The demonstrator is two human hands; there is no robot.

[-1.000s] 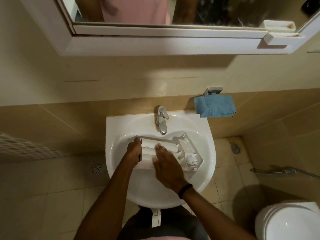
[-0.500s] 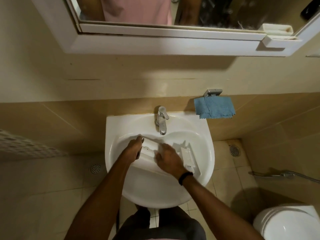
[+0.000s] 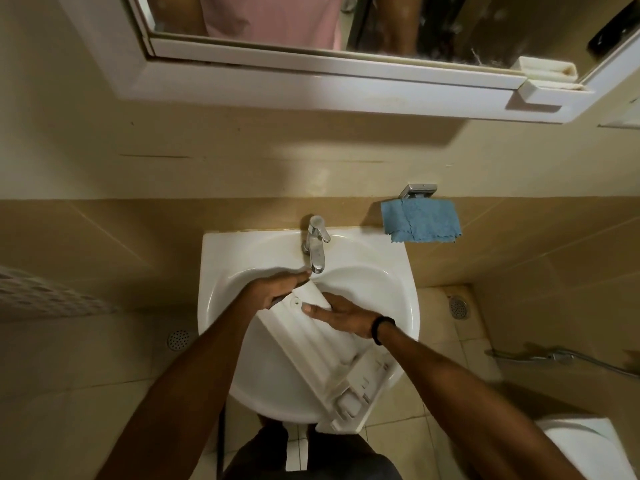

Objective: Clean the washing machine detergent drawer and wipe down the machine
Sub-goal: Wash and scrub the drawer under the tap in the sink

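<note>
Beige-tiled bathroom, white wall-hung sink (image 3: 218, 306) dead centre under a chrome faucet (image 3: 316, 244). Lying across the basin: the white detergent drawer (image 3: 322, 355). Long axis on a diagonal, narrow back end up at far left just under the faucet spout, wide front panel down at near right. Sticks out past the sink's front rim there, panel end hanging over the floor tiles. Ribbed along its length, round hole near the upper end, boxy compartments and clips crowded at the panel end, all plain white plastic.

Left hand (image 3: 277, 289) up at the back end, fingers stretched straight along the left edge toward the spout, pressing rather than wrapping. Right hand (image 3: 346, 318) flat against the right edge, thumb laid on the ribbed face, fingers straight, black band (image 3: 382, 330) at that wrist. Steadied between the two palms.

Tight at the top, spout just beside the drawer's tip. Open basin to the left of the drawer and beyond the right hand. Blue cloth (image 3: 420, 220) hanging on the wall right of the sink, well apart from the drawer. Toilet (image 3: 588, 445) at bottom right.
</note>
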